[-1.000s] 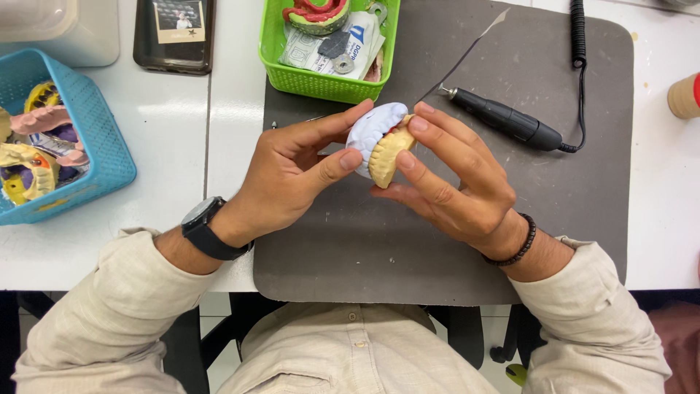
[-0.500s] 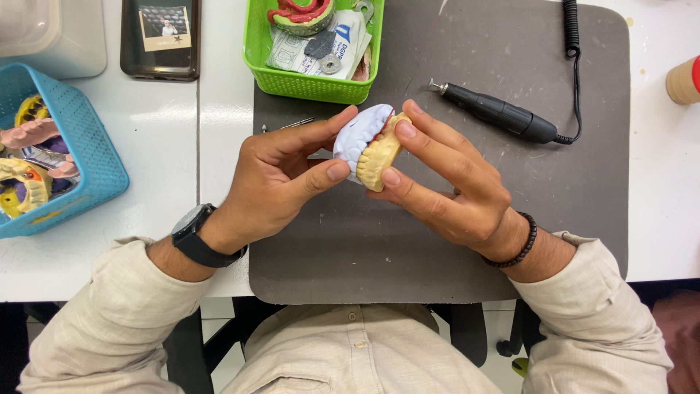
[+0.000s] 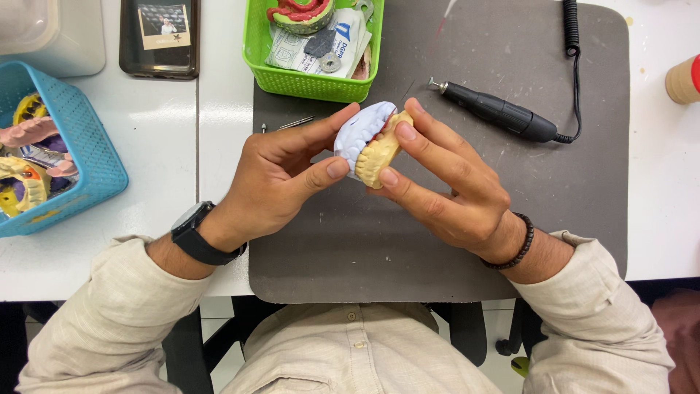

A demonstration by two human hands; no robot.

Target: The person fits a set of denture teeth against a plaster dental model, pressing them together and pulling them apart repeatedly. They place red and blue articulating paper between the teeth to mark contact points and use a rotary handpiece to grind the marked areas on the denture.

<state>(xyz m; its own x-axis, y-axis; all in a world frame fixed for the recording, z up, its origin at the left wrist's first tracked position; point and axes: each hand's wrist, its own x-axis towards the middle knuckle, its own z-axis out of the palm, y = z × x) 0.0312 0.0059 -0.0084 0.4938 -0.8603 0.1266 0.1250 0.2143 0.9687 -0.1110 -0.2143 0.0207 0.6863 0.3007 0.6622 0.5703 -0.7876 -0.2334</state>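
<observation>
dental casts (image 3: 368,142), pinched between both hands' fingers (image 3: 335,169)

Dental laboratory bench. Evidence: paired dental casts (image 3: 370,142), pale blue against yellow, held over a grey work mat (image 3: 437,241); black rotary handpiece (image 3: 492,111) with coiled cord just right of the grip; green basket (image 3: 310,51) above and blue basket (image 3: 55,149) far left, both holding further casts.
</observation>
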